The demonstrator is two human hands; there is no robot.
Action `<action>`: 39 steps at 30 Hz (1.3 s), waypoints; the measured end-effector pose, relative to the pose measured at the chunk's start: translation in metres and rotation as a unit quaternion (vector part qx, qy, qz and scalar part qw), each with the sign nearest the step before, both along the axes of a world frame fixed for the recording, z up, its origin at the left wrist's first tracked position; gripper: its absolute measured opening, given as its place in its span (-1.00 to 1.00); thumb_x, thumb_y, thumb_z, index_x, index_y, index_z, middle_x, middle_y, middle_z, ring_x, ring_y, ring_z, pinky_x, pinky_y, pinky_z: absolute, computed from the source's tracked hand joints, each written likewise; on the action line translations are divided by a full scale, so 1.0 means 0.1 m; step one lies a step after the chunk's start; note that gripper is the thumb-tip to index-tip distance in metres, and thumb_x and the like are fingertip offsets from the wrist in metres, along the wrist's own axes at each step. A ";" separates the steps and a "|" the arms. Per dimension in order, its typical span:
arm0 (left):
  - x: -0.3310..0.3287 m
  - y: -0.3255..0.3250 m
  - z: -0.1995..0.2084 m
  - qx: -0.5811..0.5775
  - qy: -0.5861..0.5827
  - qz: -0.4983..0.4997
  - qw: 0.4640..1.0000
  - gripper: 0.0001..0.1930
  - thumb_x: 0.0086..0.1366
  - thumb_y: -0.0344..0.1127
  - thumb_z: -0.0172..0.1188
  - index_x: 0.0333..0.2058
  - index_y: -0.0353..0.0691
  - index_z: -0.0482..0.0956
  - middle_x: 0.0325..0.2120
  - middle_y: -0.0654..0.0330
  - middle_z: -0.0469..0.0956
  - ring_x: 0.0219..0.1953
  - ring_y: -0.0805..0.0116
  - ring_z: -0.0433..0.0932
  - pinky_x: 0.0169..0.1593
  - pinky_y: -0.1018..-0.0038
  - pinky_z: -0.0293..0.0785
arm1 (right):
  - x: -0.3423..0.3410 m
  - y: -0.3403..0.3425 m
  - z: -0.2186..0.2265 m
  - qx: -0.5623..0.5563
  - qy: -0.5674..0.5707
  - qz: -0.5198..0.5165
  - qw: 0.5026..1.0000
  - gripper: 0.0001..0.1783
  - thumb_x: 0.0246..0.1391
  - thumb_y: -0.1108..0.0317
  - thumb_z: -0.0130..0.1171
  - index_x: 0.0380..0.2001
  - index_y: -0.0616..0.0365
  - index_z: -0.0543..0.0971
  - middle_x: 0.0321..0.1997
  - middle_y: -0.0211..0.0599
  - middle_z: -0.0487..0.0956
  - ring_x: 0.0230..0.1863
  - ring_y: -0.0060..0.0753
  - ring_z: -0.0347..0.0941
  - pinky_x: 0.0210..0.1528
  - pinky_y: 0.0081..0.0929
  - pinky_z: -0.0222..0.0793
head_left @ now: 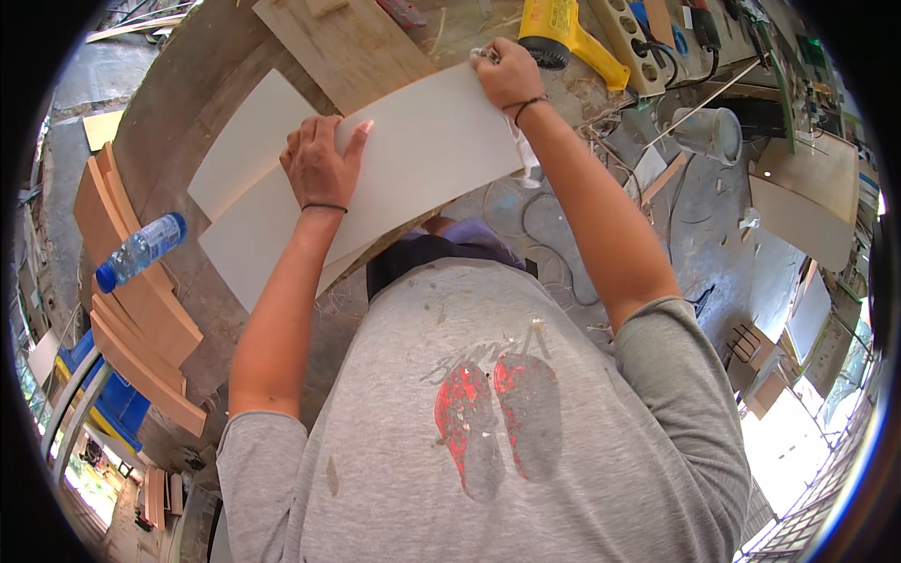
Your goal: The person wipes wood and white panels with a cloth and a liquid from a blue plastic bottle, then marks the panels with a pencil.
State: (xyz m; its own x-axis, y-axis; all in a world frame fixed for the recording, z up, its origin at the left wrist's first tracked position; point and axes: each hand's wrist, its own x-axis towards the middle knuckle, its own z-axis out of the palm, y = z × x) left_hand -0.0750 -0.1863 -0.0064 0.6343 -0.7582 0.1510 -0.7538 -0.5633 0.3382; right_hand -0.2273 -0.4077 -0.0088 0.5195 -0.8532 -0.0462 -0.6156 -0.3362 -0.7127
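Note:
A white panel (427,127) lies slanting across the bench in front of me, over another white panel (251,141). My left hand (322,164) rests on the upper panel near its far edge, fingers bent, thumb stretched out to the side. At the panel's far right corner, my right hand (510,77) is closed in a fist. A small crumpled, greyish-white bit shows at its knuckles; what it is cannot be made out. Beside the panel's right edge, below that hand, hangs a white scrap (527,159) that looks like cloth or film.
A yellow heat gun (554,33) and a power strip (627,42) are at the far right. Behind the panels lies a wooden board (352,52). To the left, a water bottle (141,251) rests on curved brown boards (141,310). A clear bucket (710,136) stands at right.

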 end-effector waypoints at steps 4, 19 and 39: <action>-0.04 0.03 -0.03 0.004 0.010 0.030 1.000 -0.59 0.16 0.13 0.19 -0.25 -0.09 0.57 -0.21 0.28 0.52 -0.06 0.22 0.41 0.04 0.27 0.22 | -0.40 0.26 -0.02 0.033 0.017 0.004 0.999 -0.72 -0.06 0.23 0.18 -0.42 0.27 0.52 -0.31 0.13 0.55 -0.20 0.20 0.45 -0.18 -0.11 0.36; -0.02 0.00 0.03 0.001 0.011 0.009 1.000 -0.60 0.15 0.12 0.20 -0.27 -0.09 0.58 -0.21 0.29 0.53 -0.07 0.22 0.41 0.02 0.26 0.23 | -0.01 -0.06 0.05 0.032 0.089 -0.005 0.995 -0.66 -0.09 0.15 0.20 -0.37 0.24 0.58 -0.29 0.09 0.58 -0.16 0.11 0.50 -0.09 -0.18 0.40; -0.03 0.00 0.03 -0.004 0.019 0.011 1.000 -0.63 0.15 0.09 0.22 -0.29 -0.10 0.57 -0.23 0.30 0.53 -0.09 0.22 0.42 0.00 0.25 0.23 | -0.05 -0.08 0.02 0.057 0.046 -0.001 0.997 -0.66 -0.09 0.18 0.20 -0.39 0.30 0.57 -0.35 0.09 0.58 -0.22 0.11 0.50 -0.14 -0.22 0.40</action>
